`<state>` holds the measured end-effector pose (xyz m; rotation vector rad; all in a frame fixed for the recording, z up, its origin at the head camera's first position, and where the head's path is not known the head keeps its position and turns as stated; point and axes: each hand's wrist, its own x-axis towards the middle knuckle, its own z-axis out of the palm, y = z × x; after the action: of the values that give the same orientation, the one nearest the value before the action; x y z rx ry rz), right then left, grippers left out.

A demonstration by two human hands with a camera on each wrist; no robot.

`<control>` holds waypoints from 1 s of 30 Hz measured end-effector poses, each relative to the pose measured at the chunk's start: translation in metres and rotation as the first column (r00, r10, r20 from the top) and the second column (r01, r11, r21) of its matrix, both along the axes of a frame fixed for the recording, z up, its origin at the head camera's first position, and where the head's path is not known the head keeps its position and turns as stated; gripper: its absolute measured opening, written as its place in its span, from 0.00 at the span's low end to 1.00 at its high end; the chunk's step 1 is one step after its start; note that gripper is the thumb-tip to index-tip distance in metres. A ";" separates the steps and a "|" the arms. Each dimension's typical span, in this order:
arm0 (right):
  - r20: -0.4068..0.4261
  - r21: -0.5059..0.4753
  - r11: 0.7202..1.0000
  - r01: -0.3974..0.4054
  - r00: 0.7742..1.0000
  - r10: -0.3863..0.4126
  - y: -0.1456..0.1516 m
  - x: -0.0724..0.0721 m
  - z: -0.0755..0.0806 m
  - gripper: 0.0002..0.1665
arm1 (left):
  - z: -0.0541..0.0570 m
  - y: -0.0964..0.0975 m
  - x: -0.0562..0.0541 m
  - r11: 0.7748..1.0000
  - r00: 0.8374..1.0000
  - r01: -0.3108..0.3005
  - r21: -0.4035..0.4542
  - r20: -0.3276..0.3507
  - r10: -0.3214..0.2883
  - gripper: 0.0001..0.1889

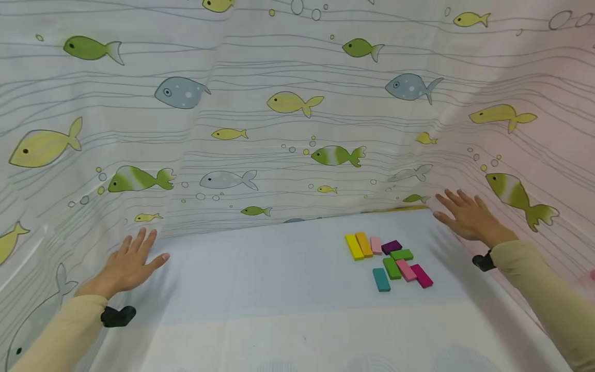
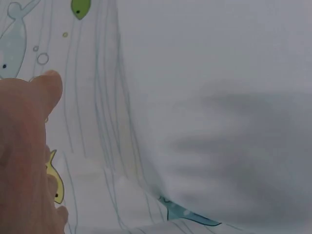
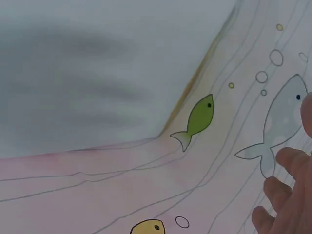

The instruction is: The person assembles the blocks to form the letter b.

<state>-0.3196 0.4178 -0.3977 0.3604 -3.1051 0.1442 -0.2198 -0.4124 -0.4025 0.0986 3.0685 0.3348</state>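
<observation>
My left hand is held over the table's left edge in the head view, fingers spread and nothing in it. On the far right, my right hand is likewise spread and bare, level with the table's back right corner. Between them, nearer the right hand, lies a loose group of small coloured blocks: a yellow block, an orange block, a purple block, a teal block, a magenta block, plus pink and green ones. Neither hand touches them. The wrist views show part of each hand and finger shadows.
A fish-patterned curtain hangs behind the white table and along both sides, close by the hands. Each wrist carries a black strap-on piece, one by the left sleeve and one by the right sleeve.
</observation>
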 end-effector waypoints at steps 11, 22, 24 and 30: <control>-0.035 0.025 0.992 -0.126 0.991 0.127 -0.034 0.026 -0.044 0.48 | -0.033 0.053 -0.004 0.994 0.995 0.099 -0.039 -0.024 -0.100 0.48; -0.014 0.047 0.962 -0.269 0.963 0.270 -0.077 0.048 -0.071 0.42 | -0.069 0.177 -0.004 0.939 0.935 0.344 -0.023 -0.077 -0.345 0.37; -0.008 0.042 0.957 -0.287 0.958 0.287 -0.081 0.051 -0.074 0.41 | -0.074 0.201 -0.006 0.925 0.922 0.381 -0.010 -0.067 -0.381 0.37; 0.010 0.007 0.944 -0.330 0.944 0.330 -0.091 0.056 -0.083 0.40 | -0.091 0.270 -0.011 0.881 0.878 0.473 -0.016 -0.072 -0.473 0.35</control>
<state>-0.2631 0.3271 -0.4807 0.8821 -3.0255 0.1343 -0.2308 -0.1420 -0.4932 0.8629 2.9730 0.3056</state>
